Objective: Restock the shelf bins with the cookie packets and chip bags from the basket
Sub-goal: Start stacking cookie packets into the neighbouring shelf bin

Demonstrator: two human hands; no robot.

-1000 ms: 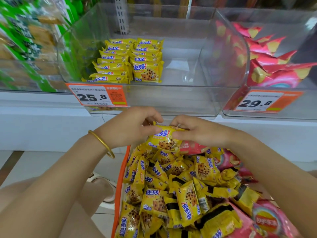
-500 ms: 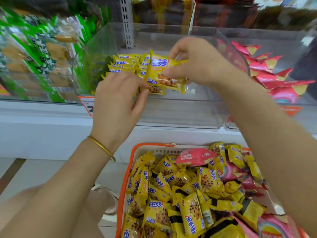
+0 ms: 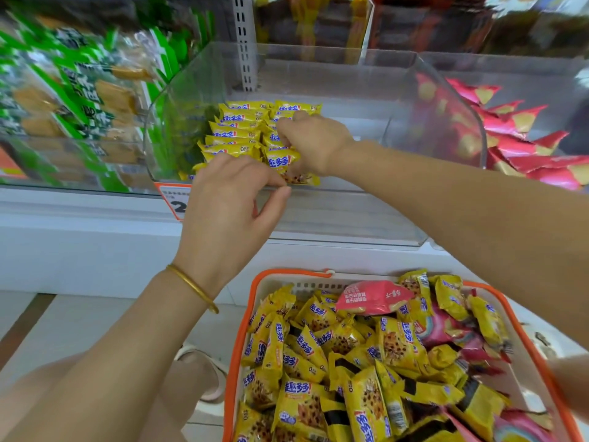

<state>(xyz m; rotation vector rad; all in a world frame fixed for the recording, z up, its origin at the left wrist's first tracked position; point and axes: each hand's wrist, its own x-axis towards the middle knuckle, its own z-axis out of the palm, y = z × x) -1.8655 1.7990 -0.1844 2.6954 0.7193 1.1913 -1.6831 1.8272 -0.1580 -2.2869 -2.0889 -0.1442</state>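
Note:
A clear shelf bin [image 3: 350, 215] holds two rows of yellow cookie packets [image 3: 236, 134] at its left side. My right hand [image 3: 314, 141] reaches over the bin's front wall and grips one yellow cookie packet [image 3: 282, 162] at the front of the right row. My left hand [image 3: 229, 199] hovers just before the bin's front wall with fingers loosely curled, holding nothing. Below, an orange-rimmed basket [image 3: 242, 330] is heaped with yellow cookie packets [image 3: 395, 342] and pink chip bags [image 3: 373, 296].
A second clear bin on the right holds red and pink chip bags [image 3: 510, 138]. Green-wrapped snack packs [image 3: 79, 100] fill the bin on the left. An orange price tag [image 3: 175, 202] hangs on the shelf front. My knee and a sandal [image 3: 204, 374] are beside the basket.
My right hand has carried the cookie packet from the basket up over the bin wall and down onto the front of the right row. My left hand rose with it and stays outside the bin.

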